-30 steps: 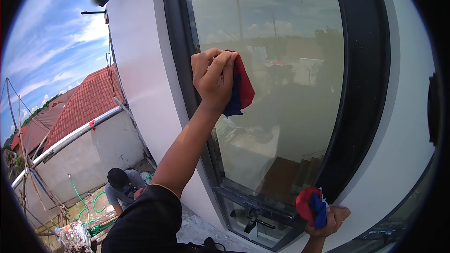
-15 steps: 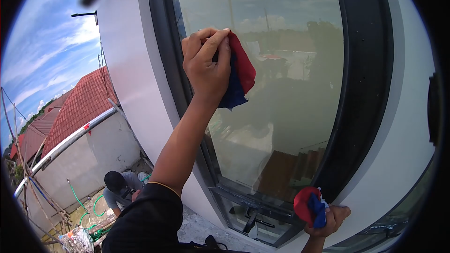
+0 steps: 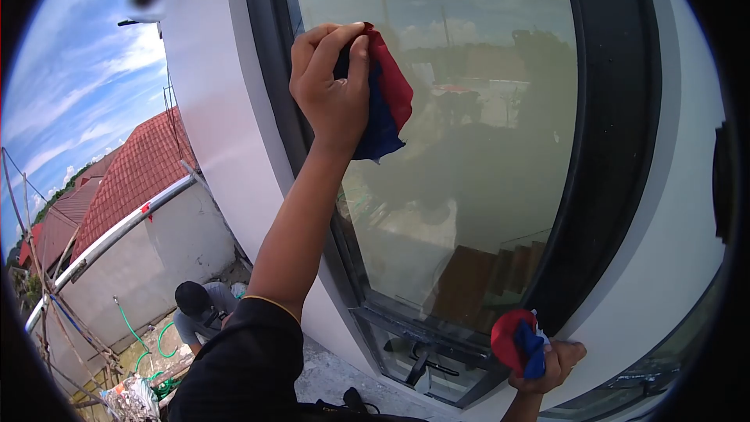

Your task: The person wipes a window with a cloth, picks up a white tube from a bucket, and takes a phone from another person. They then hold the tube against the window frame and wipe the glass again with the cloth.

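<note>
High on the window's left side, my left hand [image 3: 332, 98] pinches a red and blue cloth [image 3: 393, 82] against the glass pane [image 3: 484, 180]. Part of that cloth is hidden behind my fingers. Down at the lower right, my right hand [image 3: 561, 366] grips a second red and blue cloth [image 3: 509, 344], bunched up beside the bottom corner of the black window frame [image 3: 609, 109]. The pane reflects sky, trees and a dark figure, and a brown stair shape shows in its lower part.
Below the pane is a small lower window with a black handle [image 3: 422, 363]. A white wall edge [image 3: 207, 55] runs along the left. Lower left, another person [image 3: 199, 309] crouches near a green hose [image 3: 129, 328] and wooden poles [image 3: 74, 328]. Red tiled roofs [image 3: 133, 152] stand beyond.
My left hand and its cloth have moved up and slightly left over the glass. My right hand has hardly moved.
</note>
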Demonstrator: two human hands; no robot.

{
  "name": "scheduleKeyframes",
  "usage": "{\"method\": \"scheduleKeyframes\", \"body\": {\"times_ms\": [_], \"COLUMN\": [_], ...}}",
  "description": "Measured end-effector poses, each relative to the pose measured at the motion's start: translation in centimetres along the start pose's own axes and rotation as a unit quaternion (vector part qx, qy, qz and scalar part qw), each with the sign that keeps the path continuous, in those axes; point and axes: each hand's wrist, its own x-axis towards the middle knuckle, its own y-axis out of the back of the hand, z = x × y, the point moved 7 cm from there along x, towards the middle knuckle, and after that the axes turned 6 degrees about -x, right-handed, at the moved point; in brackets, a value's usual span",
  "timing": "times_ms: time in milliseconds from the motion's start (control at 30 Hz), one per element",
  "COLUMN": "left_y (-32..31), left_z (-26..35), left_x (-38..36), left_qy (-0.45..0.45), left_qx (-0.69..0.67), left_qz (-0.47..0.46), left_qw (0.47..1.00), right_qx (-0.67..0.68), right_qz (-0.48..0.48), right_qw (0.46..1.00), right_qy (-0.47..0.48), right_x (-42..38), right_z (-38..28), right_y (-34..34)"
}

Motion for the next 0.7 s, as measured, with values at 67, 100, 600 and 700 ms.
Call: {"method": "scheduleKeyframes", "body": {"times_ms": [67,100,600,700], "left_y": [-0.1,-0.2,-0.1,0.0], "left_z": [0.0,0.2,0.8,2.3], "left_x": [-0.3,-0.5,0.0,-1.5], "left_qy": [-0.015,-0.02,-0.013,-0.049], "left_qx": [-0.012,-0.019,0.079,0.096], "left_qz": [-0.036,-0.054,-0.039,-0.064], "left_qw": [0.999,0.998,0.996,0.992], "right_qx": [-0.005,-0.006,-0.02,-0.025], "right_qz": [0.004,0.004,-0.003,-0.005], "right_qw": [1.0,1.0,1.0,1.0], "right_qy": [-0.004,-0.002,-0.002,-0.004], "right_x": [0.0,0.1,0.4,0.3], "right_z": [0.0,-0.2,-0.5,-0.5], "right_y": [-0.2,-0.2,0.0,-0.2]}}
